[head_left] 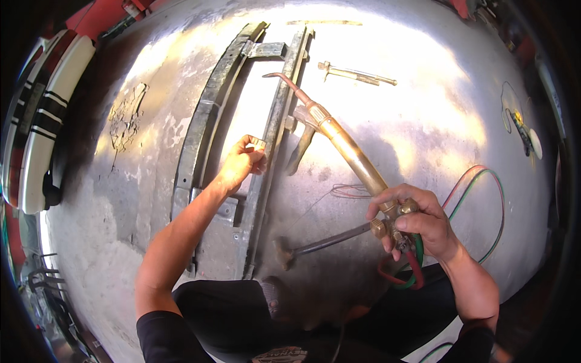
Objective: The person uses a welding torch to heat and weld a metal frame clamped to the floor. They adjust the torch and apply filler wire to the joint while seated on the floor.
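Note:
My right hand (417,218) is closed around the valve end of a brass gas torch (348,145). Its thin bent tip points up and left, over the long metal frame, and no flame shows at it. A red and a green hose run from the torch's lower end. Between the fingertips of my left hand (242,163) is a small yellowish ridged piece (257,143), too small to name. That hand is beside the frame's right-hand rail (275,130). The frame's curved left rail (209,115) is joined to it by short brackets.
Under the torch lies a hammer (301,148), partly hidden. Another hammer (283,253) rests near my knees. Farther off are long-handled tools (357,75) and a flat strip (327,23). Thin wire (351,191) is coiled on the concrete. A white bumper (54,115) stands at left.

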Action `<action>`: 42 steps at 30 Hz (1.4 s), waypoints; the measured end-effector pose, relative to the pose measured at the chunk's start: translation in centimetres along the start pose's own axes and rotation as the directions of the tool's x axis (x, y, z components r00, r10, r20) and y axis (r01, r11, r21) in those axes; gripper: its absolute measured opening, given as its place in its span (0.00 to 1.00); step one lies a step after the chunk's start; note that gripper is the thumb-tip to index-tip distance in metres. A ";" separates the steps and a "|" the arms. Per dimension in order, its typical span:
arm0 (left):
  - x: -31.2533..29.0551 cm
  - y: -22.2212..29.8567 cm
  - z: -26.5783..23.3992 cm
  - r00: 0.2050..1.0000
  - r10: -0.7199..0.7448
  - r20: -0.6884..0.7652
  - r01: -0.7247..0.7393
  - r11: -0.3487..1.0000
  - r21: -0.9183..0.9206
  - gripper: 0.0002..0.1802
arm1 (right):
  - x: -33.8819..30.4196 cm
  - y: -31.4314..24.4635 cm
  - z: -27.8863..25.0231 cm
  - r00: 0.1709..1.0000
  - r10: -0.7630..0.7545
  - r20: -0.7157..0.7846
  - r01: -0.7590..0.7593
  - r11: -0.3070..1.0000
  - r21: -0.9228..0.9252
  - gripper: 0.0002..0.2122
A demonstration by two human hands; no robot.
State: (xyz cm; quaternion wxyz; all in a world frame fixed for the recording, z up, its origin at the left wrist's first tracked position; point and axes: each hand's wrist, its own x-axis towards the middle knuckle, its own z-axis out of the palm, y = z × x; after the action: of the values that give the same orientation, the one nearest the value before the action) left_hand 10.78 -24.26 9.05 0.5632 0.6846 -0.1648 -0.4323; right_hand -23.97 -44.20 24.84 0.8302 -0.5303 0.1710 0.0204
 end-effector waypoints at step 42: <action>-2.4 1.1 -2.7 0.976 0.210 -0.056 -0.208 0.828 -0.520 0.08 | 0.4 5.0 9.8 0.986 -0.070 -0.151 0.029 0.965 -0.259 0.33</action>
State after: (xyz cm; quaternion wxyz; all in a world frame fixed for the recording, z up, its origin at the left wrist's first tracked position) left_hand 11.77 -21.18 11.01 0.7716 0.4827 -0.1157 -0.3979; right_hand -22.13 -33.35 24.05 0.7388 -0.6370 0.2191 -0.0206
